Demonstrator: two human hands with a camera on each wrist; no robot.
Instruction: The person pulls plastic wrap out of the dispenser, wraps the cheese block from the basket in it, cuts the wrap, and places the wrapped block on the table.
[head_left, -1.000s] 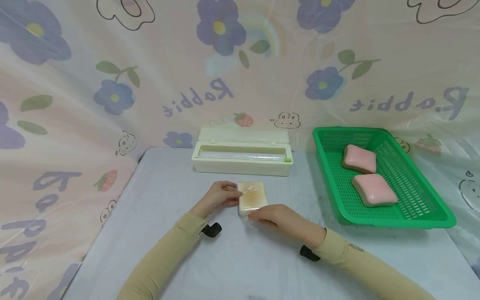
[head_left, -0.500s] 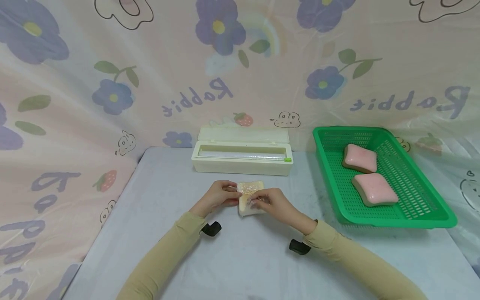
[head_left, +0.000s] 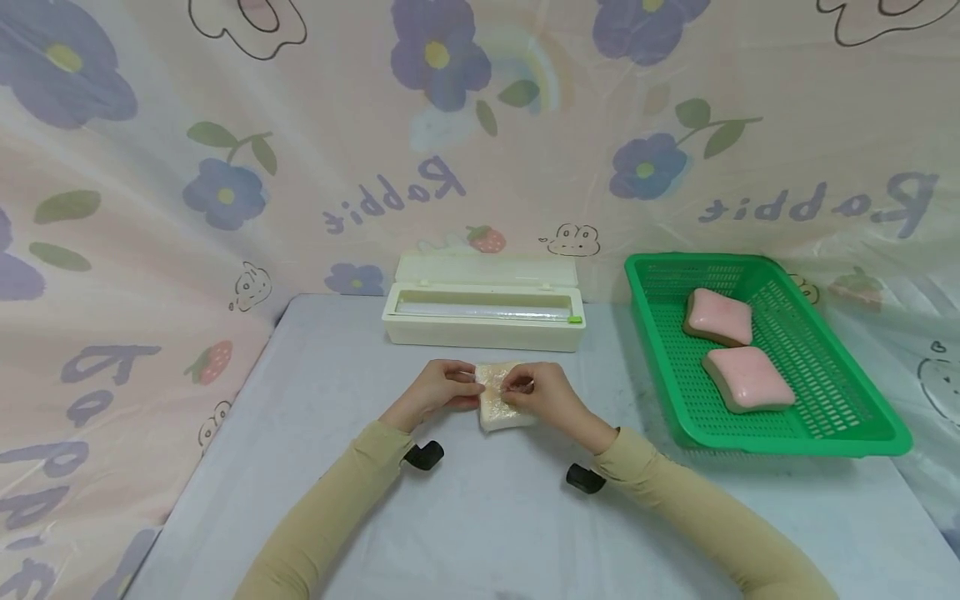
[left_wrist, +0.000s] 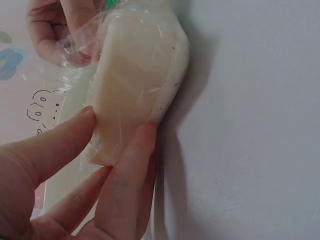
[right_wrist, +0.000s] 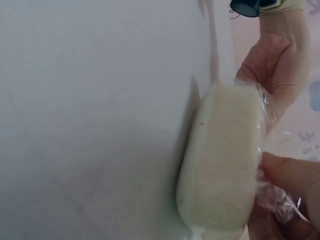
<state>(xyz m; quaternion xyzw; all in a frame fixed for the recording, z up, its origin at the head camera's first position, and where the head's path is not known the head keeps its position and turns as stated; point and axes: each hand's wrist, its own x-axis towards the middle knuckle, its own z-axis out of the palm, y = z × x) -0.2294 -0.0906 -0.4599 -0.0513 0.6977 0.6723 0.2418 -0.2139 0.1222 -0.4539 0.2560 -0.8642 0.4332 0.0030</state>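
Note:
A pale bread slice (head_left: 498, 417) with a browned top lies on the table, covered by clear cling film (left_wrist: 72, 47). At its left edge my left hand (head_left: 435, 396) holds the bread, thumb on the top and fingers along the side. My right hand (head_left: 555, 400) pinches a gathered bit of film over the top right of the slice. In the right wrist view the bunched film (right_wrist: 277, 200) shows between thumb and fingers, beside the bread's side (right_wrist: 225, 160). The film under the slice is hidden.
Behind the hands stands a white cling film dispenser (head_left: 483, 335), lid raised, with a roll inside and a small green slider (head_left: 575, 320). On the right a green basket (head_left: 787, 444) holds two pink-topped bread-shaped pieces (head_left: 750, 379). A patterned curtain (head_left: 510, 192) hangs behind the table.
My right hand has moved from the slice's near right corner up and over its top, drawing film across it. The left hand stays at the left edge.

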